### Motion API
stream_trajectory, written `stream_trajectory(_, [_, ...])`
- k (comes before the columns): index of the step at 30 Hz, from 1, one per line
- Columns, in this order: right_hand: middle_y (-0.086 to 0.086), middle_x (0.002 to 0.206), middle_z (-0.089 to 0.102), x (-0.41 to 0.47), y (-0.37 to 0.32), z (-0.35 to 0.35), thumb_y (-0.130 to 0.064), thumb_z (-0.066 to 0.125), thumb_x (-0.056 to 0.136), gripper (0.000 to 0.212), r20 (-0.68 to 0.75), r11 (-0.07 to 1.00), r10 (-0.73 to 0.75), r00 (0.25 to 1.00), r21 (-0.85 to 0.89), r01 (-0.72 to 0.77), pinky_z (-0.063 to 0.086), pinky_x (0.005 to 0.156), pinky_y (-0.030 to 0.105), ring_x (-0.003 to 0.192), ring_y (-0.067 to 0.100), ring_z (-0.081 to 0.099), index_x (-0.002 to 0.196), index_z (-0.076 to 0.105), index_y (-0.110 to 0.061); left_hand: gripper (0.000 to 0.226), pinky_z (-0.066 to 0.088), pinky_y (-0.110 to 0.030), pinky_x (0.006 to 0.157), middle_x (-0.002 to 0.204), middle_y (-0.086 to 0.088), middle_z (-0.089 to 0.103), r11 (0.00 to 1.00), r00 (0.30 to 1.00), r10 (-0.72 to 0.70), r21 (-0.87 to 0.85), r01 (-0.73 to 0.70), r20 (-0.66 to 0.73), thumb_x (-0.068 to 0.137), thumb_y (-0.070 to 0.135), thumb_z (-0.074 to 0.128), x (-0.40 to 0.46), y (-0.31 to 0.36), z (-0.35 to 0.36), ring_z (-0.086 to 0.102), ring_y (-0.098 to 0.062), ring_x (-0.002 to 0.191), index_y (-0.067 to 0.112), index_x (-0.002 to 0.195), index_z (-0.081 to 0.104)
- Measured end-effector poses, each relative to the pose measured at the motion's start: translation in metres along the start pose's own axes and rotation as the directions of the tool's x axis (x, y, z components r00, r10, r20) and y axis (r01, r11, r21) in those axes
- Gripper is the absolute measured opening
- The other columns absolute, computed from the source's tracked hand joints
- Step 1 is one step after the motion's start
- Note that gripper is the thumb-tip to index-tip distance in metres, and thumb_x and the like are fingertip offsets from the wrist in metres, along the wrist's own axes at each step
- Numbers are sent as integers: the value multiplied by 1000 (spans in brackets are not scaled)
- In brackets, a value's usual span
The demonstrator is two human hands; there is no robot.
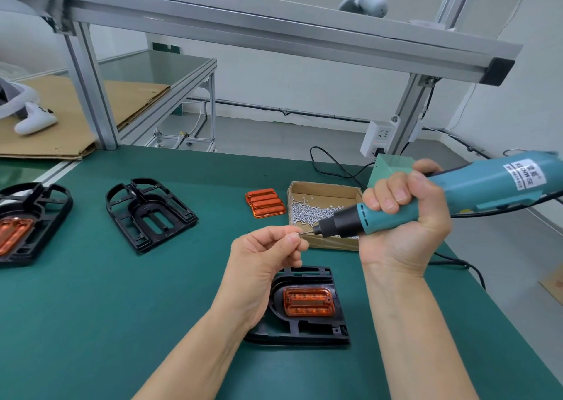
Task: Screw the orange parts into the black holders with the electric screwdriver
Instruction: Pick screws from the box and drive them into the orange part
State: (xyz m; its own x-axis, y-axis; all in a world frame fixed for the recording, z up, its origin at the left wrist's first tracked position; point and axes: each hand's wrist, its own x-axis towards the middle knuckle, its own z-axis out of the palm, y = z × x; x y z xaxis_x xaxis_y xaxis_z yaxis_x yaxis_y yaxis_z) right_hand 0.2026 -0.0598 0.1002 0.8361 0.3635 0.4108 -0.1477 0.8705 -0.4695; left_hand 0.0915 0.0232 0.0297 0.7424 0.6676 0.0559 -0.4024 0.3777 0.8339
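My right hand (pixel 405 216) grips the teal electric screwdriver (pixel 441 195), held nearly level with its bit pointing left. My left hand (pixel 268 253) pinches a small screw (pixel 300 234) against the bit's tip. Below both hands a black holder (pixel 304 329) lies on the green mat with an orange part (pixel 309 302) seated in it. An empty black holder (pixel 149 213) lies at the left centre. At the far left edge, another black holder (pixel 45 216) carries an orange part (pixel 13 235). A stack of loose orange parts (pixel 265 203) lies beside the screw box.
An open cardboard box (pixel 323 189) with several silver screws stands behind the screwdriver's tip. A black cable (pixel 335 163) runs across the mat to a white power strip (pixel 377 139). Aluminium frame posts (pixel 91 88) rise at the back. The mat's right edge (pixel 502 308) drops off.
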Motion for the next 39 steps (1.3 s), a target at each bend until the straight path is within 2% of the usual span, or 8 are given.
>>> stream_trajectory(6, [-9,51,36,1,0,-5,-8,46,76,14,-56,1000,30,998,-1,-30,33,45,19,41,5,33,80,50,-21,16,52,-21,66,77,-12,71,987,999,45,155,-46,9,69,17,68,1,-4,-3,61,-14,67,10,82,75])
stream_trajectory(9, [-9,51,36,3,-4,-11,-8,46,76,14,-57,999,32,998,-32,-34,33,45,19,41,6,33,80,49,-21,32,49,-15,73,95,-8,73,963,998,18,267,-33,58,66,20,73,2,-1,-5,63,-7,82,13,97,74])
stream_trajectory(12, [-9,51,36,5,-10,-20,-8,46,78,14,-48,994,56,997,-94,-60,34,45,19,41,6,33,80,48,-21,38,48,-18,84,106,1,70,902,999,11,431,-28,43,74,12,75,4,3,-11,58,-2,89,22,111,68])
stream_trajectory(13, [-9,51,36,5,-11,-24,-7,46,78,15,-46,989,72,996,-124,-77,34,45,19,41,6,34,81,49,-21,37,45,-18,89,105,7,70,836,999,34,546,-51,42,78,11,73,4,4,-14,58,-1,93,26,111,67])
stream_trajectory(16, [-7,51,37,5,-15,-34,-6,48,76,16,-38,967,130,991,-217,-135,34,45,19,40,6,34,80,51,-22,24,33,-9,91,97,25,65,517,983,62,837,-179,172,84,17,68,0,2,-14,51,10,103,35,100,67])
stream_trajectory(20, [-6,50,37,4,-17,-44,-4,49,74,18,-22,932,198,980,-306,-195,34,45,19,40,8,34,79,53,-20,21,20,-28,104,102,25,61,160,914,-71,909,-385,400,89,20,59,-4,-10,-10,42,2,111,34,99,71])
stream_trajectory(25, [-4,51,37,0,-15,-49,-2,51,73,19,1,890,262,965,-386,-241,35,44,20,41,10,34,79,55,-20,29,6,-25,104,114,27,58,-2,863,-155,874,-486,480,95,21,51,-3,-16,-10,32,3,115,40,98,73])
stream_trajectory(39, [-1,51,38,-4,-4,-50,-1,53,72,17,85,833,338,937,-490,-256,35,43,21,39,12,34,80,55,-17,32,0,-30,108,121,25,55,-74,852,-178,857,-510,492,94,18,49,-3,-19,-13,28,-1,122,40,104,70])
